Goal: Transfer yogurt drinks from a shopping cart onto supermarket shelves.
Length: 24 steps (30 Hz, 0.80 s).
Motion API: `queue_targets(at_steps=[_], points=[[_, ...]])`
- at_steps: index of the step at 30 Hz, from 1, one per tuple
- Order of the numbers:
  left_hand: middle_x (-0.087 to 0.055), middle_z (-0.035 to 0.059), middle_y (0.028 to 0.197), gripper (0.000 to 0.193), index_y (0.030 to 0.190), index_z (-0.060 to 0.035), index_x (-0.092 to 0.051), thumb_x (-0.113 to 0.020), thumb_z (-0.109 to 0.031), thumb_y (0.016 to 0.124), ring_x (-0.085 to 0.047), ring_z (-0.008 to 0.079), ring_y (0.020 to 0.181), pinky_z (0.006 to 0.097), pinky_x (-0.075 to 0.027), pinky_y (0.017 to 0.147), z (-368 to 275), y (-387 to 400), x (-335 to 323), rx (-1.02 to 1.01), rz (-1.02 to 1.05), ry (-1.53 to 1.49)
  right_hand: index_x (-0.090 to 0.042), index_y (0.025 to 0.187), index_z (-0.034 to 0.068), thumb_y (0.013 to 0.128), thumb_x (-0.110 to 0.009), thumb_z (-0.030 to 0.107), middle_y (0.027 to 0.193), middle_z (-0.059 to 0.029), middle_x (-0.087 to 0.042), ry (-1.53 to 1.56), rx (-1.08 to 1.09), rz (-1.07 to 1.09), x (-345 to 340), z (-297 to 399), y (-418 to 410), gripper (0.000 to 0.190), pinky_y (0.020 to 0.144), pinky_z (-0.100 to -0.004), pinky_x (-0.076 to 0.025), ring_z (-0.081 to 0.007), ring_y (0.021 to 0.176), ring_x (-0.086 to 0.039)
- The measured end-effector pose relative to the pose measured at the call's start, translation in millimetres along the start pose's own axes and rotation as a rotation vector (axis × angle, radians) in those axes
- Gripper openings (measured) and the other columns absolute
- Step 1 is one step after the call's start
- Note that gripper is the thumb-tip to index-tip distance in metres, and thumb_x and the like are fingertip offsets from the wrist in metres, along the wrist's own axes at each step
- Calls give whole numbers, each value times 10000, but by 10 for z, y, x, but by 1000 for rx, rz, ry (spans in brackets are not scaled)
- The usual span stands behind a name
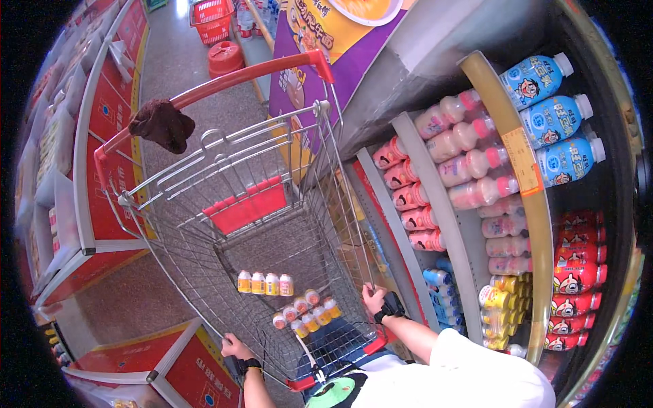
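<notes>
A metal wire shopping cart [326, 224] stands in front of me, its red handle [245, 75] at the far end. My left hand [236, 347] is closed around the cart's left top rim near my body. On the opposite rim, my right hand [375, 299] holds the wire edge. Dark bands circle both wrists. Inside the basket, a row of small white-and-yellow drink bottles [265, 284] lies apart from a pack of small orange-capped bottles [307, 313] nearer me. A dark brown cloth [162, 125] hangs over the handle's left part.
Shelves of pink drink bottles [472, 153], blue bottles [569, 120] and red bottles [574, 278] rise close on the right. Red display bins [115, 132] line the left, another bin [153, 357] stands lower left. A red basket [211, 20] and red stool [225, 57] are up the aisle.
</notes>
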<state>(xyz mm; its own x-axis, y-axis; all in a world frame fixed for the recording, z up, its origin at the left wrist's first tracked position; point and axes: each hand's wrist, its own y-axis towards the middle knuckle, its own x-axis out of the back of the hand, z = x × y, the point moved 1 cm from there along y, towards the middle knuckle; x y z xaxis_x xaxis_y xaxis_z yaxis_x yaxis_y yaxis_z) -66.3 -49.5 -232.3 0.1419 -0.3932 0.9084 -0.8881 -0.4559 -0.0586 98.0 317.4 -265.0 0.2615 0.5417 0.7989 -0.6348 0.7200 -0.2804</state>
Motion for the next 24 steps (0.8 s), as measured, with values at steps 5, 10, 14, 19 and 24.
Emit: queue_targets(at_steps=[5, 10, 14, 19, 24], points=[[-456, 234, 496, 333, 561, 60, -474, -487, -217, 746, -461, 325, 408, 405, -292, 401, -57, -2, 0, 82, 21, -3, -564, 708, 13, 729, -557, 116, 582, -52, -546, -29, 8, 0, 2, -35, 22, 105, 483, -238, -394, -105, 522, -514], [-456, 227, 486, 341, 565, 60, -475, -485, -228, 747, -461, 329, 418, 408, -297, 412, -138, 14, -1, 76, -3, 51, -547, 691, 16, 739, -546, 116, 593, -39, -546, 28, -95, 66, -13, -43, 65, 110, 483, -241, -387, -103, 534, -513], [-457, 220, 478, 338, 558, 54, -479, -490, -229, 742, -454, 330, 407, 406, -292, 404, -201, 21, 9, 29, -20, 38, -551, 708, 21, 742, -548, 117, 596, -31, -544, 63, 31, -26, -18, -7, 87, 102, 484, -233, -380, -99, 536, -510], [-446, 201, 450, 313, 546, 45, -494, -490, -197, 744, -433, 291, 373, 375, -287, 385, -263, 10, 52, -17, -32, 7, -554, 713, 22, 740, -555, 122, 580, -21, -529, 197, -45, -31, -16, 47, 74, 103, 471, -226, -373, -87, 516, -491], [-446, 212, 456, 350, 559, 55, -482, -476, -242, 743, -442, 316, 382, 405, -281, 391, -327, 19, 151, 21, 11, 35, -503, 595, 34, 731, -538, 114, 484, -19, -470, 284, -37, -112, -17, 93, 79, 162, 417, -239, -333, -91, 439, -445]])
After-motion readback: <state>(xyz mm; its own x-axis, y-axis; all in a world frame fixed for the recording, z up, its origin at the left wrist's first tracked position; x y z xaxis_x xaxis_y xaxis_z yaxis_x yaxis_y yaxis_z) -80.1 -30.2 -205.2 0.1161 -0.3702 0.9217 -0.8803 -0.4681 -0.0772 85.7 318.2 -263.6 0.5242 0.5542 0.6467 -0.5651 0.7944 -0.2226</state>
